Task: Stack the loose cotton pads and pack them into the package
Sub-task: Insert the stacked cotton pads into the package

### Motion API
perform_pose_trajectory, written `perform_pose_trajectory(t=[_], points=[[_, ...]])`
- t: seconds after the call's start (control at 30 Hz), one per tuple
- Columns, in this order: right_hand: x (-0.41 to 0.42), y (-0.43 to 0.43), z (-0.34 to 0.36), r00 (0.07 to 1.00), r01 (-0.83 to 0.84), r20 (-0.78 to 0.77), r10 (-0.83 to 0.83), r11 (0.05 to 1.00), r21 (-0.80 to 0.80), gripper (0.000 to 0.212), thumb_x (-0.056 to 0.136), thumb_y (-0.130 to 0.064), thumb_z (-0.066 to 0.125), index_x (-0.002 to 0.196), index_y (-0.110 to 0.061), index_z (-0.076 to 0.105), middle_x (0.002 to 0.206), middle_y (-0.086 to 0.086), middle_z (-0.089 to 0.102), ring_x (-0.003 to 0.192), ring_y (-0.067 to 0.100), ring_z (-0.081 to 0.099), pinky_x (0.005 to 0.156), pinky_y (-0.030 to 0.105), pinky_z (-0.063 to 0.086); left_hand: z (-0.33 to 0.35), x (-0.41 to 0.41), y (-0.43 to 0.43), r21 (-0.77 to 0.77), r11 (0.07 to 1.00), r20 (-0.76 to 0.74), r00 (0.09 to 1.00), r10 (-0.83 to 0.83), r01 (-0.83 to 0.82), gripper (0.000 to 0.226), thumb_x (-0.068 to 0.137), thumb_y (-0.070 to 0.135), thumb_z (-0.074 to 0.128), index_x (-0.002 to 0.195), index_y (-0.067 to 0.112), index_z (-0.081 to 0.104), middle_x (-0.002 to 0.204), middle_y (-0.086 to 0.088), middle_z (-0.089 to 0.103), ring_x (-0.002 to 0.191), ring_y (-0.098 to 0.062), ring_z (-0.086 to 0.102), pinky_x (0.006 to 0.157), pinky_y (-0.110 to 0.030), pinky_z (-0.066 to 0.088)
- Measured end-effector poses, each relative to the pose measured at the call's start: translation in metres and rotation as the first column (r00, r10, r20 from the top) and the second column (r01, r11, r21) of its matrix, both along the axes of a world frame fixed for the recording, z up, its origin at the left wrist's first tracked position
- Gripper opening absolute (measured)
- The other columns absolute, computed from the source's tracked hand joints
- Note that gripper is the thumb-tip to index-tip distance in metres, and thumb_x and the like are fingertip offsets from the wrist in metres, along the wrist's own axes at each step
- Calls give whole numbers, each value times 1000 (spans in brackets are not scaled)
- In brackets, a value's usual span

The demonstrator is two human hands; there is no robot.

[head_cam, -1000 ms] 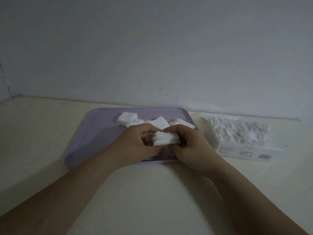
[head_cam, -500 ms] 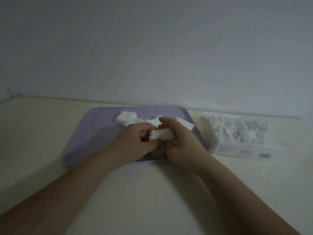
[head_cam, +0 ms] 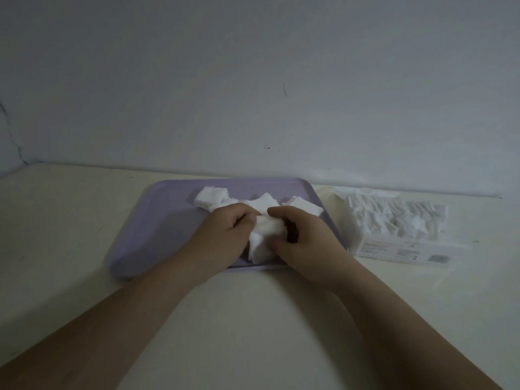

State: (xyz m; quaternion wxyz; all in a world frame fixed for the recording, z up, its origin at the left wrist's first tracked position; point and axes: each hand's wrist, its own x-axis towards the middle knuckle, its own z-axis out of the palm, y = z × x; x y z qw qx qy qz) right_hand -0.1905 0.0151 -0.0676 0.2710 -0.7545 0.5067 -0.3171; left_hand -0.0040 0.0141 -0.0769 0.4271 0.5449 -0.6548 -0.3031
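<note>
A small stack of white cotton pads [head_cam: 266, 237] sits between my two hands over the near edge of the lilac tray [head_cam: 157, 220]. My left hand [head_cam: 228, 232] grips the stack's left side with curled fingers. My right hand [head_cam: 304, 237] holds its right side, thumb under and fingers over. More loose cotton pads [head_cam: 211, 197] lie scattered on the far part of the tray. The clear plastic package [head_cam: 394, 229], partly filled with pads, lies on the table right of the tray.
The cream table [head_cam: 253, 319] runs up to a pale wall [head_cam: 253, 80] just behind the tray. The package's printed label flap [head_cam: 408, 253] faces me.
The stack has come down from above the tray to rest at its near edge, and both hands have lowered with it. The pads now look spread rather than squared.
</note>
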Motion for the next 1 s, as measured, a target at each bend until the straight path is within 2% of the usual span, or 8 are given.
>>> perform_pose_trajectory(t=[0.2,0.33,0.43,0.57,0.67,0.73,0.87,1.0], points=[[-4,-5,1,921,305,269,-282,951,-44,25,88,-10,69,105,-28,63,90,-18,66,81,0,63,68,0,41,-9,2,-3,35,998,-54,998,45,-43,20,99,12,57,99,28,70,77,-3,68,59,-14,52,64,-30,46],[-16,-10,0,850,404,362,-381,915,15,22,88,-15,70,107,-25,63,87,-17,63,78,-6,58,67,8,41,-4,-11,-9,-122,992,186,982,-12,36,22,91,9,67,95,31,72,83,11,68,72,-2,61,70,-15,48],[-17,-15,1,798,454,434,-419,891,26,26,90,-13,67,114,-20,63,94,-12,65,85,7,59,69,6,40,0,-24,-23,-230,957,434,899,-61,176,22,81,19,61,97,20,74,99,5,66,93,-9,63,86,-29,52],[-18,-13,3,749,476,507,-427,879,38,28,93,-2,62,119,-13,58,100,-7,60,80,-8,53,68,-6,34,7,-47,-41,-211,936,676,734,-68,281,34,80,22,49,106,19,71,113,0,66,104,-25,58,88,-39,51],[-20,-13,2,732,471,538,-419,881,45,27,96,-2,58,115,-21,53,99,-10,57,82,-12,50,69,-7,33,8,-58,-51,-175,915,675,721,-158,364,7,84,23,49,85,27,54,91,-1,63,87,-29,59,76,-43,50],[-21,-13,3,724,478,545,-423,877,46,28,98,-4,56,113,-25,47,97,-14,54,82,-12,49,68,-7,32,7,-59,-56,-183,911,675,721,-157,370,10,86,29,47,79,33,42,82,6,53,79,-28,54,71,-47,49],[-21,-14,3,707,507,546,-450,860,51,24,101,-7,52,115,-23,43,91,-14,51,75,-8,48,63,-6,33,6,-46,-52,-170,927,653,743,-147,334,32,95,42,42,88,22,67,93,1,63,89,-22,59,81,-45,50],[-19,-17,0,725,493,534,-435,869,38,23,101,-9,52,116,-22,41,88,-12,51,72,-4,47,63,-1,34,-2,-20,-36,-173,940,557,816,-154,296,40,99,40,47,82,15,73,91,5,64,80,-12,59,73,-35,49]])
